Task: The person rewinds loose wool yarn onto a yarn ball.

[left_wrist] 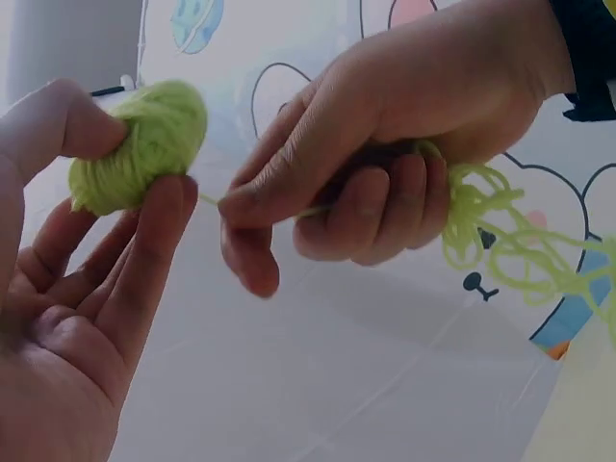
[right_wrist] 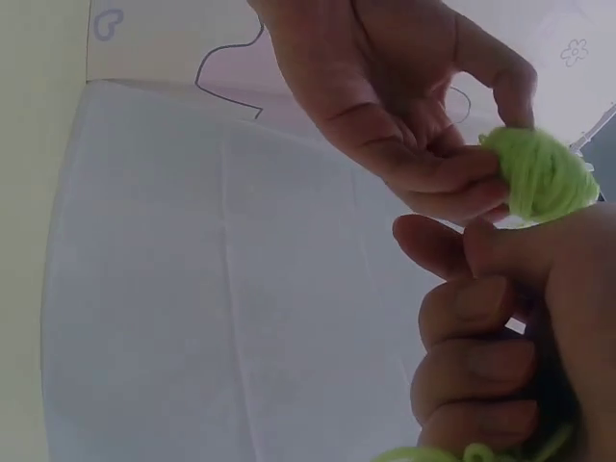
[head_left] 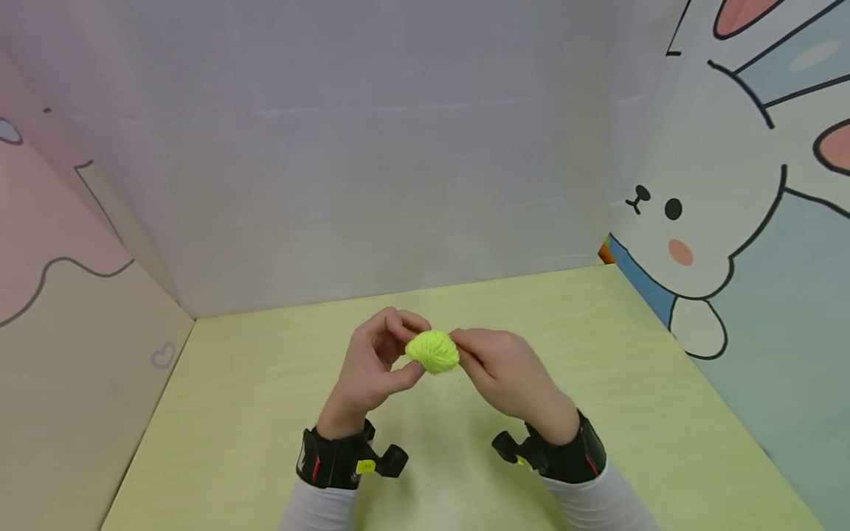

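Observation:
A small bright yellow-green ball of yarn [head_left: 433,352] is pinched between the thumb and fingers of my left hand [head_left: 378,361], above the table. My right hand [head_left: 514,369] is close beside it on the right. In the left wrist view, a single strand [left_wrist: 208,200] runs from the yarn ball [left_wrist: 144,146] to the thumb and forefinger of the right hand [left_wrist: 356,144], which pinch it. The other fingers of that hand curl round the yarn, and a loose tangle of yarn [left_wrist: 520,236] hangs out past the little finger.
Under both hands lies a pale yellow-green table [head_left: 265,369]. A whitish sheet [head_left: 398,147] stands along its back edge. Printed panels rise at both sides, the right one with a cartoon rabbit [head_left: 717,221]. Black bands with small cameras [head_left: 392,461] sit on both wrists.

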A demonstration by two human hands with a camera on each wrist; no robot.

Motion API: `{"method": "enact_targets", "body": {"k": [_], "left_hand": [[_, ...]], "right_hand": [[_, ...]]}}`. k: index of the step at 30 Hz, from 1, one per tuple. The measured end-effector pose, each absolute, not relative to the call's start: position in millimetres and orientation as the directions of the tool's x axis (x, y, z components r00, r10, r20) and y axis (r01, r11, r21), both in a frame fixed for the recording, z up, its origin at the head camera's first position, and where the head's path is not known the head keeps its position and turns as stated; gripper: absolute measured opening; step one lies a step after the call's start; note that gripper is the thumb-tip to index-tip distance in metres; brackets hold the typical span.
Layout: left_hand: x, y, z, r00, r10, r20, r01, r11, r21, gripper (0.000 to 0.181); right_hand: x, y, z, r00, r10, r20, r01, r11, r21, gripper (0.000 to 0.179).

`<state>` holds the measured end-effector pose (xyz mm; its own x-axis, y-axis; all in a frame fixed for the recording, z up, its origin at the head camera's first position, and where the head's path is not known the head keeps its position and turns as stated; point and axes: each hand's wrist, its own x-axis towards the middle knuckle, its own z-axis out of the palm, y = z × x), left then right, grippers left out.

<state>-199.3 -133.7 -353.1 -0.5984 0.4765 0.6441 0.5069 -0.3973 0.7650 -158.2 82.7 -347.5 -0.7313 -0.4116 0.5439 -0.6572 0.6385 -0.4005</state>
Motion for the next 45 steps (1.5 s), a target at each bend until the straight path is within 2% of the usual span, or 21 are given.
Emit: {"method": "enact_targets", "body": {"k": [6,9,13,18,21,25,29,34,39,45], "left_hand": [[-200,-130,-352,-0.795,0.221,0.565,0.458,-0.392,0.798,0.024],[-203,-129,-351,-0.835,0.093,0.542,0.499,-0.285,0.818,0.027],[-207,-129,-353,-0.812,-0.008,0.584,0.582,-0.089,0.808,0.026],[-211,-130,-359,-0.746,-0.020,0.665,0.658,0.129,0.742,0.025],[-215,-131,-364,-0.707,0.054,0.705,0.691,0.262,0.673,0.025],[-220,-133,-366,-0.652,0.280,0.704,0.752,0.353,0.556,0.027],[-219,-133,-366,-0.579,0.517,0.631,0.808,0.259,0.529,0.027],[-212,-132,-363,-0.551,0.637,0.538,0.724,0.045,0.688,0.031],[-206,-137,-356,-0.563,0.620,0.546,0.610,-0.134,0.781,0.030],[-205,-141,-354,-0.631,0.434,0.643,0.583,-0.283,0.762,0.027]], "right_hand": [[-157,71,-347,-0.753,-0.495,0.434,-0.654,0.641,-0.403,0.016],[-156,67,-348,-0.765,-0.534,0.360,-0.644,0.647,-0.409,0.019],[-152,66,-350,-0.762,-0.588,0.272,-0.645,0.650,-0.402,0.020],[-146,70,-349,-0.732,-0.628,0.264,-0.673,0.606,-0.425,0.024],[-144,74,-345,-0.704,-0.632,0.324,-0.703,0.560,-0.438,0.023],[-145,81,-342,-0.671,-0.583,0.459,-0.742,0.518,-0.426,0.018],[-150,86,-341,-0.672,-0.477,0.566,-0.735,0.518,-0.437,0.015],[-158,91,-342,-0.700,-0.360,0.617,-0.690,0.561,-0.456,0.014],[-163,91,-346,-0.733,-0.328,0.596,-0.652,0.589,-0.477,0.015],[-163,80,-350,-0.800,-0.391,0.455,-0.592,0.634,-0.498,0.018]]}}
